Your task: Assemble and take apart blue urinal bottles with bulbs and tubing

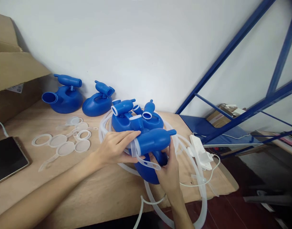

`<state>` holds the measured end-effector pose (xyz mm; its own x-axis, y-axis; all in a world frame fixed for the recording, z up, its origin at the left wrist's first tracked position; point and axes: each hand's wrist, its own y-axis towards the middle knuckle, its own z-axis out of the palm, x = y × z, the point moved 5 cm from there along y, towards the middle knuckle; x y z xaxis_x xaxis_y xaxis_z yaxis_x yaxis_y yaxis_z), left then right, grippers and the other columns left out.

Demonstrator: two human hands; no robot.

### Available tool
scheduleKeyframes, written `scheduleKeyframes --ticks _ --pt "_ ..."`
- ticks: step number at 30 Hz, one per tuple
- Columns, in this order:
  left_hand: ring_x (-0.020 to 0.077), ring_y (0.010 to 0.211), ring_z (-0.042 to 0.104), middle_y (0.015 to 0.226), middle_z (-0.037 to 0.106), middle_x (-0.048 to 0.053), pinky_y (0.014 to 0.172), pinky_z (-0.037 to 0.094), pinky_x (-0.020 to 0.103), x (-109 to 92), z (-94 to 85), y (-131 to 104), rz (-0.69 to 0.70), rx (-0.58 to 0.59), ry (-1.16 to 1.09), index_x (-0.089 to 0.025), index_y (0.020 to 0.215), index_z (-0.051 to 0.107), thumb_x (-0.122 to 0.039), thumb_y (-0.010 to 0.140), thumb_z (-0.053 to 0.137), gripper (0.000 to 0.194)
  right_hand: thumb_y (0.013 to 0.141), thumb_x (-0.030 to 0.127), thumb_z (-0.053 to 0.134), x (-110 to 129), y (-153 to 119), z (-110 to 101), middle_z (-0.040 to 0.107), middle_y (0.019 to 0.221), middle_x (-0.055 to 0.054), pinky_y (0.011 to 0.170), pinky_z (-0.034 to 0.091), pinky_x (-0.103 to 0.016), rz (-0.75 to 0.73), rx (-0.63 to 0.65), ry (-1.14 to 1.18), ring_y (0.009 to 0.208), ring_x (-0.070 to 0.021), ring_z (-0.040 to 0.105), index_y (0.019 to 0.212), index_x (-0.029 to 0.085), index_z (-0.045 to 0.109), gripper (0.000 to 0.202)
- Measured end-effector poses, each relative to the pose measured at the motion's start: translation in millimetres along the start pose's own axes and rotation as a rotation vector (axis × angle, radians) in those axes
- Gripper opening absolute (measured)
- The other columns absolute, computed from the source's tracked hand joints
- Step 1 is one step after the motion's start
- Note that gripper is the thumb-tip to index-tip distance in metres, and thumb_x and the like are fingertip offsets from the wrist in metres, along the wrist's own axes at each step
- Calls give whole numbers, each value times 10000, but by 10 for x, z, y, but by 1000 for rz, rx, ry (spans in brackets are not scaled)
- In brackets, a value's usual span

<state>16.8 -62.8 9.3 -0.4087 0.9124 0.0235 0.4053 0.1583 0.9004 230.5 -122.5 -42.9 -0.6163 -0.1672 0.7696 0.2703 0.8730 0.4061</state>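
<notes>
A blue plastic urinal bottle with a blue funnel-shaped piece lying across its top is in front of me. My left hand is closed on the wide end of that funnel piece, where a translucent white cap covers the mouth. From the cap a holed strap hangs down over the bottle. My right hand is closed around the bottle's handle, under the narrow end of the funnel; part of its fingers are hidden. Just behind stand two similar blue bottles, their funnel mouths rimmed in white.
Two more blue bottles stand by the wall at left. Translucent caps and rings lie on the wooden table. Clear tubing loops around the bottles and over the front edge. A power strip, a tablet and a cardboard box flank them.
</notes>
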Motion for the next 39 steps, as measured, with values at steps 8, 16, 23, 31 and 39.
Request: scheduleKeyframes --ticks 8,16,23,31,39 --pt "212 717 780 942 826 94 614 598 286 191 -320 88 -12 33 -66 -180 1244 617 -616 875 723 581 914 564 713 -75 164 -309 764 1218 -104 1013 568 -582 17 -78 -74 1108 -340 710 1399 277 694 564" --pt "143 733 681 941 785 -20 647 511 213 522 -715 210 -287 570 -228 -218 1085 746 -391 815 791 324 803 601 797 -652 861 -1396 764 1321 -125 1087 532 -558 50 -315 -183 1219 -371 706 1315 243 761 625" --pt "166 700 681 898 779 -19 587 488 223 548 -618 195 -316 658 -282 -249 1021 769 -398 774 815 292 801 412 712 -1478 2080 -1706 763 1270 -154 1078 481 -540 7 -260 -461 1195 -368 671 1237 210 745 481" --pt "154 732 675 898 764 -38 622 473 211 568 -556 196 -386 735 -261 -233 1007 771 -344 770 804 264 804 333 691 -2053 2564 -1190 754 1271 -197 1085 488 -467 71 -194 -357 1185 -327 677 1223 136 717 464" --pt "155 717 654 876 752 -38 638 452 232 588 -534 168 -409 768 -286 -228 1001 773 -348 796 799 239 809 325 670 -2451 2635 -1000 736 1275 -215 1108 468 -501 171 -272 -346 1191 -338 653 1254 116 696 492"
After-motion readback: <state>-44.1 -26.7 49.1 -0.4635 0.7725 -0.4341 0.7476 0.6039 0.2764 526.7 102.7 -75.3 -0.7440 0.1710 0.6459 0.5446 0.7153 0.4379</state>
